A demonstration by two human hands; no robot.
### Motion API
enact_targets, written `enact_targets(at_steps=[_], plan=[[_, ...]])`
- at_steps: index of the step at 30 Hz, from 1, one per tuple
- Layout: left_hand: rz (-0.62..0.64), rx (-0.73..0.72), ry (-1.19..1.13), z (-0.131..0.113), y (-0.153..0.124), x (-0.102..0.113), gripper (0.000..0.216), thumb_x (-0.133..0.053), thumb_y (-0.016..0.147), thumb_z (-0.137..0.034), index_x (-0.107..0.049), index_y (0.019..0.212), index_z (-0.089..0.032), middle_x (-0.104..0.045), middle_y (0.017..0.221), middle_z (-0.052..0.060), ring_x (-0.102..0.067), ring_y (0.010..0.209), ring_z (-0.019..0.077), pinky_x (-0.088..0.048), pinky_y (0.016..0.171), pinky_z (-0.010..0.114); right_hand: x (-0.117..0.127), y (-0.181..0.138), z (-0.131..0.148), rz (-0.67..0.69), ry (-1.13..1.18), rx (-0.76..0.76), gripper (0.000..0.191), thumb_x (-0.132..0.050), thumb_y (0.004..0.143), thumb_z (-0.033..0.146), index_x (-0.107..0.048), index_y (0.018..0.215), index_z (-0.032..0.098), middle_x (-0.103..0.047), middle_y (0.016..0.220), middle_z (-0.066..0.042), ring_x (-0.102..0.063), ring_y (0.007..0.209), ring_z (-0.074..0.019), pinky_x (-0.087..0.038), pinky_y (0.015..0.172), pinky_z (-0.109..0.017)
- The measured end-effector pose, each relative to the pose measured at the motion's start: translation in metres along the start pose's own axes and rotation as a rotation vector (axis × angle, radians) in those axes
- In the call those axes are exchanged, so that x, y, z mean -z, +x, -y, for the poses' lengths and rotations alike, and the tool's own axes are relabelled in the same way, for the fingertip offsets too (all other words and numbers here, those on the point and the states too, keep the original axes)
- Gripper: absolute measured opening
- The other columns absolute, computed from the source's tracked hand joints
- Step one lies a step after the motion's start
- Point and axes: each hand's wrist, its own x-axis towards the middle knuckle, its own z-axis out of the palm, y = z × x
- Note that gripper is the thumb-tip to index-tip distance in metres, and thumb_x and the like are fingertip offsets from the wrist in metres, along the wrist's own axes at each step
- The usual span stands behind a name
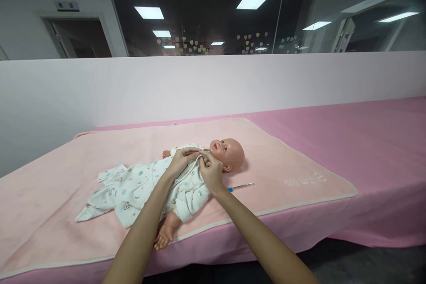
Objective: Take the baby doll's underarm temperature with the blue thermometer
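A baby doll (234, 154) lies on its back, its head to the right, dressed in a white patterned romper (143, 177). At the romper's neckline, just below the doll's chin, my two hands meet. My left hand (181, 163) has its fingers closed at the collar edge. The fingers of my right hand (211, 172) are curled and pinch the same collar from the other side. My fingers cover the exact spot they grip. One bare doll hand (163, 236) reaches to the mat's front edge. Beside the doll's shoulder lies a thin glass thermometer (242, 187) with a blue end.
A pale pink mat (282, 164) with a light border is under the doll. It lies on a bed covered in a pink sheet (372, 155). A white low wall (213, 84) runs behind, with a dark window (206, 17) above it.
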Motion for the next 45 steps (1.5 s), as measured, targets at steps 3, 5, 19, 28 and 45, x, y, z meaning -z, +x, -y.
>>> enact_targets(at_steps=[3,5,19,28,45], plan=[[0.013,0.01,0.007,0.002,0.0,0.002,0.031,-0.067,0.067,-0.033,-0.068,0.09,-0.013,-0.069,0.09,0.008,-0.062,0.085,0.0192,-0.046,0.079,0.03,0.0,0.0,0.0,-0.017,0.038,-0.017,0.027,-0.042,0.08,0.024,-0.066,0.09,0.015,-0.044,0.045,0.005,-0.039,0.04,-0.0097,-0.036,0.049,-0.022],[-0.002,0.027,0.006,0.002,0.0,0.002,0.035,-0.067,0.066,-0.033,-0.067,0.094,-0.013,-0.069,0.088,0.008,-0.062,0.083,0.019,-0.047,0.077,0.031,-0.001,0.0,-0.001,-0.027,0.052,-0.039,0.025,-0.044,0.079,0.024,-0.065,0.091,0.015,-0.042,0.045,0.006,-0.039,0.04,-0.0094,-0.037,0.05,-0.022],[0.063,-0.023,0.197,-0.01,-0.011,0.001,0.041,-0.067,0.065,-0.036,-0.068,0.098,-0.012,-0.07,0.084,0.008,-0.062,0.083,0.022,-0.048,0.08,0.035,0.002,-0.003,-0.005,0.06,0.046,-0.095,0.025,-0.039,0.083,0.028,-0.059,0.092,0.016,-0.047,0.051,0.004,-0.044,0.047,-0.0122,-0.035,0.05,-0.023],[-0.001,-0.154,0.419,-0.005,-0.012,-0.001,0.031,-0.053,0.077,-0.036,-0.067,0.095,-0.015,-0.069,0.084,0.006,-0.061,0.077,0.0187,-0.047,0.072,0.03,0.002,-0.003,-0.008,0.093,0.042,-0.094,0.026,-0.039,0.085,0.033,-0.059,0.083,0.017,-0.059,0.063,-0.001,-0.051,0.056,-0.0134,-0.038,0.056,-0.023],[-0.026,-0.06,0.08,0.0,-0.006,0.0,0.029,-0.065,0.067,-0.032,-0.054,0.088,-0.016,-0.063,0.076,0.002,-0.059,0.074,0.014,-0.044,0.07,0.026,0.001,-0.003,-0.008,0.068,0.08,-0.095,0.026,-0.038,0.085,0.028,-0.062,0.087,0.017,-0.065,0.072,-0.004,-0.057,0.062,-0.0155,-0.041,0.059,-0.024]])
